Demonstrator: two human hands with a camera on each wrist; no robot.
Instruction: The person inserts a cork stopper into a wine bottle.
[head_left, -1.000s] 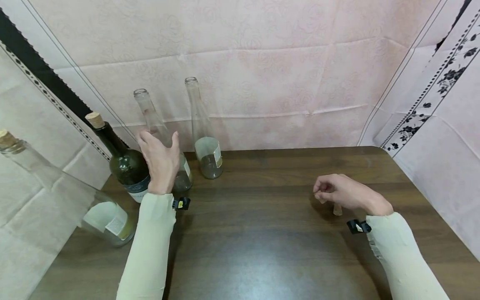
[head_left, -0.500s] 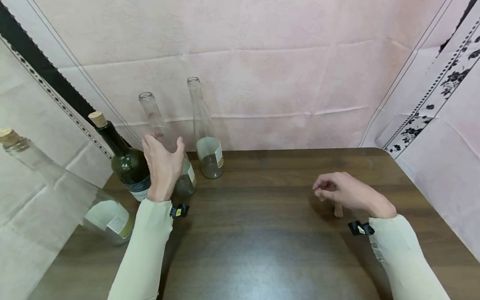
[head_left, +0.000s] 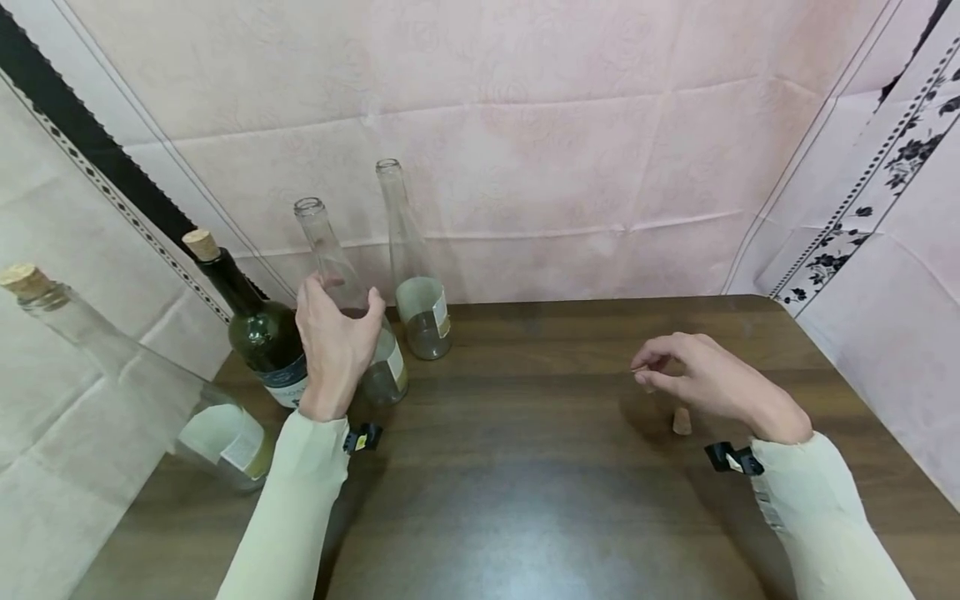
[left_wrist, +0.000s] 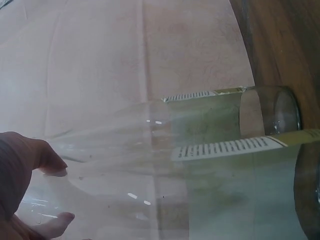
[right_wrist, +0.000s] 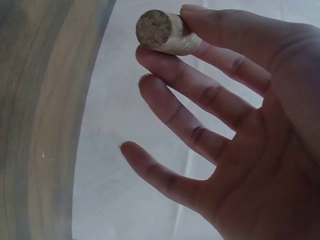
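My left hand (head_left: 336,346) grips a clear glass bottle (head_left: 387,367) around its shoulder; the bottle's uncorked neck leans back to the left. In the left wrist view, thumb and fingers curve about the clear glass, with the bottle's label (left_wrist: 235,147) to the right. Beside it stands a second uncorked clear bottle (head_left: 423,308). Over the right side of the table, my right hand (head_left: 708,375) pinches a cork (right_wrist: 167,32) between thumb and fingertips, its other fingers spread. Another cork (head_left: 682,421) stands on the table just below that hand.
A dark green wine bottle (head_left: 266,333) with a cork in its mouth stands left of my left hand. Nearer on the left is a corked clear bottle (head_left: 225,437). A pale cloth (head_left: 525,167) hangs behind the wooden table (head_left: 510,467).
My left hand and the clear bottle it grips have shifted to the right and slightly nearer. The right hand has lifted a little, showing more of the cork on the table.
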